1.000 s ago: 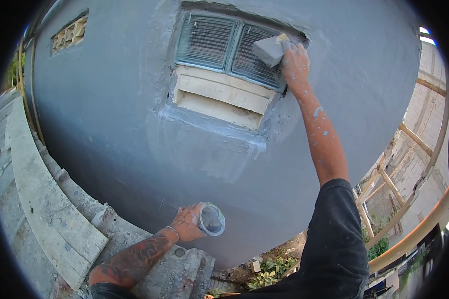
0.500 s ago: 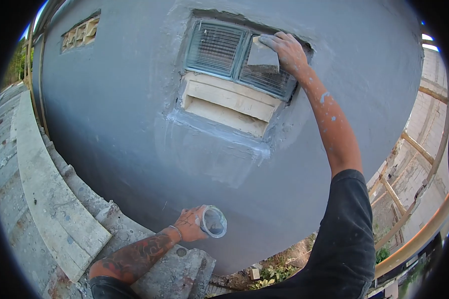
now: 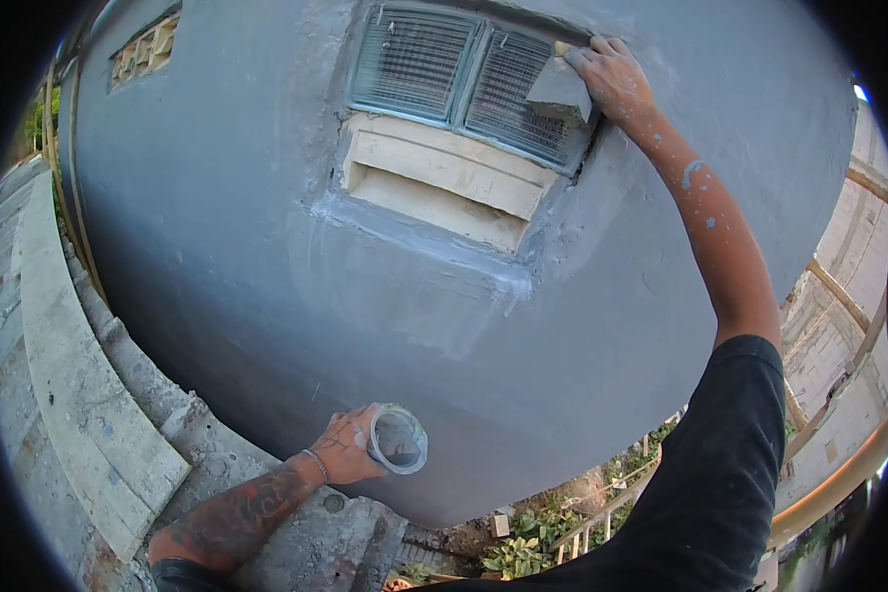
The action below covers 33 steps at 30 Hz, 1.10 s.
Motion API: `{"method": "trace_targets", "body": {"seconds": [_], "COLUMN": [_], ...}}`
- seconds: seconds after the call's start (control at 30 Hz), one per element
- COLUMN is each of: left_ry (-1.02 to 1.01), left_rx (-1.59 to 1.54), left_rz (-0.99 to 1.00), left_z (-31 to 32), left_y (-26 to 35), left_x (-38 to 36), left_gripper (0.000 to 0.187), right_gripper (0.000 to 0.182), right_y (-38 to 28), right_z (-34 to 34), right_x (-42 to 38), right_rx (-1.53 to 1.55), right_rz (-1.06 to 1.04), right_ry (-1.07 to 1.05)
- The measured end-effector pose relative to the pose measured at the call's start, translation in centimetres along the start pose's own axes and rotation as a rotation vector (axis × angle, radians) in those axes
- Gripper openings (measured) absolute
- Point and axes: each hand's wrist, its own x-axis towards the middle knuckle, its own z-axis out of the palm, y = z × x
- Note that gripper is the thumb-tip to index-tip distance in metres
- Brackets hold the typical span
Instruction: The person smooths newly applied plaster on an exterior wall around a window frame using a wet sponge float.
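Note:
My left hand (image 3: 350, 446), low in front of the wall, is wrapped round a clear plastic cup (image 3: 401, 440). Grey residue coats the cup's inside. Up at the window's right side, my right hand (image 3: 614, 81) grips a putty knife (image 3: 560, 93) with a wide, grey-smeared blade. The blade overlaps the right pane of the ribbed glass window (image 3: 412, 61), near the frame's upper right corner. Below the glass is a cream vent block (image 3: 449, 163), bordered by rough, pale filler on the grey wall (image 3: 237, 237). Paint spots mark my right forearm.
A long board (image 3: 84, 385) lies on the weathered corrugated roof (image 3: 10, 296) at left. Another vent opening (image 3: 145, 49) sits high on the wall. Plants (image 3: 523, 555) grow far below. Bamboo poles (image 3: 839, 296) stand along the right side.
My right hand and the putty knife have moved right along the window toward its upper right corner. The view has shifted slightly; my left hand still holds the cup.

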Motion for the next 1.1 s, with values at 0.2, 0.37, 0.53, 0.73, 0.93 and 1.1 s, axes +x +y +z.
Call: {"method": "trace_targets", "body": {"seconds": [0.2,0.37,0.53,0.73,0.93,1.1], "left_ry": [0.011,-0.019,-0.016,0.048,-0.071,-0.048], "left_rx": [-0.022,0.018,0.039,0.113,0.071,0.078], "left_rz": [0.004,-0.001,-0.002,0.020,-0.053,-0.039], "left_z": [-0.4,0.5,1.0,1.2,-0.4,-0.2], "left_y": [0.5,-0.4,-0.9,-0.3,1.1,0.7], "left_x": [0.0,0.3,0.5,0.3,0.2,0.4], "left_gripper": [0.079,0.082,0.088,0.094,0.094,0.095], "right_gripper": [0.010,0.009,0.012,0.008,0.009,0.010], "right_y": [0.2,-1.4,-8.1,-8.6,-2.5,-8.8], "right_z": [-1.5,-2.2,-2.3,-4.3,-2.9,-2.3], "right_x": [-1.8,-0.7,-2.6,-3.7,0.1,-1.9], "right_rx": [-0.053,0.019,0.046,0.185,0.113,0.188], "right_rz": [0.096,0.256,0.360,0.344,0.495,0.655], "right_ry": [-0.093,-0.146,-0.235,-0.297,-0.023,-0.173]}}
